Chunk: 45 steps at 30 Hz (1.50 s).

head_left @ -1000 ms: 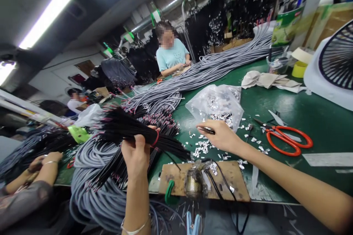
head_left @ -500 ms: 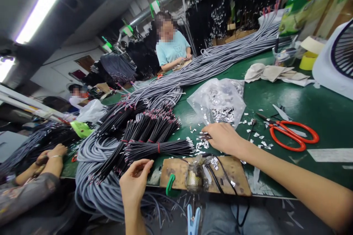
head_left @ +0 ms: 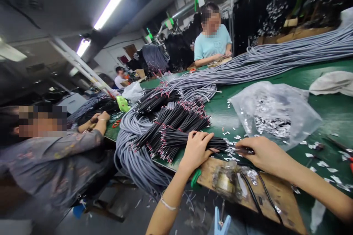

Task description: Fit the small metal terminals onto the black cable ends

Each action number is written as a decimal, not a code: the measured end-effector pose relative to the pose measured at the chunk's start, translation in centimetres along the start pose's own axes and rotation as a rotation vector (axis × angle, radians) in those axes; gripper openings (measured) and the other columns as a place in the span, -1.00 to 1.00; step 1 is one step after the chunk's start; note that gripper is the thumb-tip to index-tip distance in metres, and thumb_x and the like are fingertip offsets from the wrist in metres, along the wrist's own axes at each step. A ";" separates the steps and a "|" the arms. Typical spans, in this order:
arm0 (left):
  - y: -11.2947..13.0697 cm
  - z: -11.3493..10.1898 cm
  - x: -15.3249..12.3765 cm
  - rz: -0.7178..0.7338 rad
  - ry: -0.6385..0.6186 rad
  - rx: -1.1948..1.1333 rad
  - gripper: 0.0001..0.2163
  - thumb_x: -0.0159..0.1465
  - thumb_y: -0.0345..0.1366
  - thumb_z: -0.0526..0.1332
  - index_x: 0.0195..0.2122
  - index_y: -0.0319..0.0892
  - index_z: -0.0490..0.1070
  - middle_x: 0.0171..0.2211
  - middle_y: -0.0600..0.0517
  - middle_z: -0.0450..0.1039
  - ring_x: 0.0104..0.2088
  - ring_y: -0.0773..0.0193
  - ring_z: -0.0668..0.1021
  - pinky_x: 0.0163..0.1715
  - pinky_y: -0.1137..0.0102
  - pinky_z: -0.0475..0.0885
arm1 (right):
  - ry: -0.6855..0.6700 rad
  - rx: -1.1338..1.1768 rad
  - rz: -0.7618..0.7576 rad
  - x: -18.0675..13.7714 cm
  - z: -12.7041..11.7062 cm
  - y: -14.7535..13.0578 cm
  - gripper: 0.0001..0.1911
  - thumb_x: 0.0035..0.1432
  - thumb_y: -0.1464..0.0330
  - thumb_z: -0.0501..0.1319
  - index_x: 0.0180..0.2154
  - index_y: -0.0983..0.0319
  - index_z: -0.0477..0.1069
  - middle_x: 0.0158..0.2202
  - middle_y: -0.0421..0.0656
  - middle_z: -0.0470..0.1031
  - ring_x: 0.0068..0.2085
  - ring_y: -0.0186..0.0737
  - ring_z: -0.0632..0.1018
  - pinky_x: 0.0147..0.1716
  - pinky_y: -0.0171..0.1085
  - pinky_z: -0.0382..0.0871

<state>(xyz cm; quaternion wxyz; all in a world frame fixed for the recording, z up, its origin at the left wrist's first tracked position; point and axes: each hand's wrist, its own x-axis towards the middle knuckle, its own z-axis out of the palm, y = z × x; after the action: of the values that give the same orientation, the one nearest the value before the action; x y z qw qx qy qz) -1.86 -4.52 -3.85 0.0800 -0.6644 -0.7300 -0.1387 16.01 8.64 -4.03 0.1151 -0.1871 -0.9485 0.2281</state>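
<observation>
Bundle of black wires (head_left: pixel 176 140), on bench (head_left: pixel 336 112); left hand (head_left: pixel 196 151) lies across it, grip unclear. Right hand (head_left: pixel 263 153) grasps a dark tool (head_left: pixel 246 150), near loose silvery pieces (head_left: pixel 237 137).

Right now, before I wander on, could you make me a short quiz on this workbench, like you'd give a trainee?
1. True or false: the left hand is touching a bundle of black wires.

2. What shows inside the clear plastic bag?
A) red-handled scissors
B) small silvery pieces
C) a folded cloth

3. Fill in the blank: the dark object is held in the fingers of the ____ hand.

Key:
1. True.
2. B.
3. Right; what the object is cannot be made out clearly.
</observation>
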 end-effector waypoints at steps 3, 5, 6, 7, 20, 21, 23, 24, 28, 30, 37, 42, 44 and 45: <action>-0.3 1.4 -0.3 0.006 -0.001 -0.042 -0.56 0.12 -0.18 0.26 0.04 -0.08 0.31 -0.07 -0.04 0.43 -0.04 0.14 0.41 0.02 0.14 0.13 | 0.038 0.045 0.017 0.0 1.3 1.2 -0.77 0.00 0.46 0.13 -0.33 0.16 0.52 -0.36 -0.14 0.58 -0.30 -0.13 0.56 -0.33 -0.31 0.33; -0.5 1.6 -0.2 0.026 0.003 -0.090 -0.57 0.12 -0.19 0.26 0.04 -0.04 0.31 -0.05 -0.04 0.41 -0.03 0.12 0.39 0.01 0.13 0.13 | 0.050 0.094 0.033 -0.1 1.6 1.5 -0.77 -0.02 0.46 0.13 -0.32 0.17 0.52 -0.35 -0.12 0.58 -0.29 -0.12 0.55 -0.33 -0.30 0.32; -0.6 1.6 -0.2 0.042 0.004 -0.118 -0.57 0.12 -0.20 0.26 0.04 -0.04 0.31 -0.05 -0.04 0.41 -0.04 0.13 0.39 0.01 0.13 0.13 | 0.047 0.103 0.046 -0.1 1.6 1.6 -0.77 -0.02 0.47 0.13 -0.33 0.17 0.52 -0.37 -0.13 0.58 -0.30 -0.14 0.55 -0.33 -0.31 0.32; -0.7 1.5 0.0 0.060 0.006 -0.145 -0.58 0.13 -0.22 0.26 0.04 -0.03 0.32 -0.05 -0.04 0.41 -0.05 0.13 0.40 0.00 0.13 0.15 | 0.043 0.105 0.062 -0.1 1.6 1.6 -0.77 -0.03 0.48 0.13 -0.35 0.17 0.52 -0.38 -0.14 0.57 -0.32 -0.16 0.55 -0.33 -0.32 0.32; 0.0 0.6 2.6 0.269 -0.014 -0.307 -0.77 0.18 -0.50 0.16 -0.17 -0.19 0.49 -0.27 -0.05 0.45 -0.23 0.20 0.42 -0.22 0.30 0.37 | 0.115 0.199 0.120 0.4 1.7 0.9 -0.83 0.03 0.45 0.16 -0.32 0.21 0.50 -0.38 -0.16 0.55 -0.35 -0.23 0.52 -0.35 -0.33 0.29; 0.1 0.5 2.9 0.271 -0.043 -0.307 -0.76 0.17 -0.52 0.15 -0.17 -0.19 0.49 -0.29 -0.05 0.45 -0.26 0.21 0.43 -0.24 0.32 0.38 | 0.124 0.206 0.118 0.5 1.6 0.7 -0.82 0.02 0.48 0.15 -0.34 0.21 0.50 -0.39 -0.17 0.55 -0.36 -0.24 0.51 -0.36 -0.34 0.28; 0.2 0.1 3.6 0.272 -0.103 -0.335 -0.75 0.17 -0.52 0.15 -0.18 -0.17 0.50 -0.30 -0.04 0.46 -0.29 0.23 0.45 -0.26 0.34 0.38 | 0.150 0.216 0.119 0.5 1.2 0.2 -0.81 0.02 0.52 0.13 -0.35 0.23 0.49 -0.40 -0.18 0.54 -0.37 -0.27 0.50 -0.37 -0.35 0.27; 0.2 -0.1 3.9 0.275 -0.138 -0.367 -0.76 0.19 -0.49 0.15 -0.17 -0.15 0.50 -0.30 -0.03 0.47 -0.29 0.23 0.47 -0.26 0.35 0.38 | 0.172 0.230 0.121 0.5 1.0 -0.1 -0.82 0.02 0.53 0.13 -0.35 0.24 0.48 -0.40 -0.18 0.53 -0.37 -0.29 0.49 -0.37 -0.36 0.26; 0.1 -0.6 4.4 0.262 -0.235 -0.543 -0.81 0.20 -0.42 0.17 -0.19 -0.20 0.51 -0.33 -0.03 0.53 -0.35 0.27 0.52 -0.32 0.41 0.37 | 0.265 0.377 0.134 0.4 0.6 -0.7 -0.89 0.08 0.45 0.15 -0.42 0.26 0.45 -0.44 -0.20 0.48 -0.43 -0.33 0.43 -0.42 -0.36 0.22; 0.2 -0.5 4.3 0.222 -0.215 -0.599 -0.86 0.17 -0.42 0.20 -0.26 -0.24 0.53 -0.39 -0.02 0.55 -0.41 0.28 0.52 -0.38 0.43 0.36 | 0.270 0.501 0.173 0.5 0.8 -0.8 -0.87 0.11 0.38 0.14 -0.42 0.25 0.43 -0.45 -0.20 0.46 -0.42 -0.33 0.41 -0.42 -0.35 0.21; 0.7 0.0 3.8 0.111 -0.205 -0.854 -0.88 0.20 -0.41 0.17 -0.37 -0.24 0.51 -0.54 0.02 0.50 -0.57 0.35 0.46 -0.52 0.49 0.30 | 0.085 1.156 0.422 1.1 1.7 -1.1 -0.73 0.07 0.19 0.15 -0.47 0.28 0.30 -0.62 -0.30 0.26 -0.72 -0.54 0.09 -0.73 -0.42 -0.11; 0.8 0.1 3.8 0.058 -0.272 -0.910 -0.82 0.24 -0.35 0.11 -0.40 -0.25 0.49 -0.56 0.03 0.43 -0.58 0.35 0.46 -0.52 0.48 0.32 | 0.065 1.167 0.413 0.9 1.1 -1.7 -0.73 0.13 0.23 0.11 -0.50 0.27 0.26 -0.62 -0.31 0.20 -0.67 -0.51 0.13 -0.69 -0.43 -0.04; 0.8 0.2 3.7 0.030 -0.279 -0.903 -0.80 0.26 -0.33 0.09 -0.45 -0.25 0.45 -0.60 0.05 0.40 -0.60 0.36 0.45 -0.54 0.49 0.31 | 0.143 0.979 0.348 0.7 0.6 -2.1 -0.75 0.16 0.29 0.08 -0.51 0.27 0.27 -0.58 -0.28 0.22 -0.56 -0.44 0.23 -0.58 -0.41 0.10; 0.8 0.2 3.6 0.017 -0.290 -0.907 -0.78 0.27 -0.32 0.08 -0.46 -0.24 0.43 -0.63 0.06 0.38 -0.63 0.36 0.45 -0.56 0.49 0.30 | 0.172 0.880 0.318 0.6 0.4 -2.2 -0.76 0.17 0.30 0.07 -0.50 0.26 0.28 -0.56 -0.27 0.24 -0.51 -0.41 0.27 -0.52 -0.40 0.14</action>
<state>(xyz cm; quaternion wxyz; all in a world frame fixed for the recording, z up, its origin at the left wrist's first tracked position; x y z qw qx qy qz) -1.39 -0.96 -2.85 -0.3195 -0.6508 -0.5941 -0.3486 14.68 6.91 -3.27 0.2253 -0.2819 -0.7082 0.6069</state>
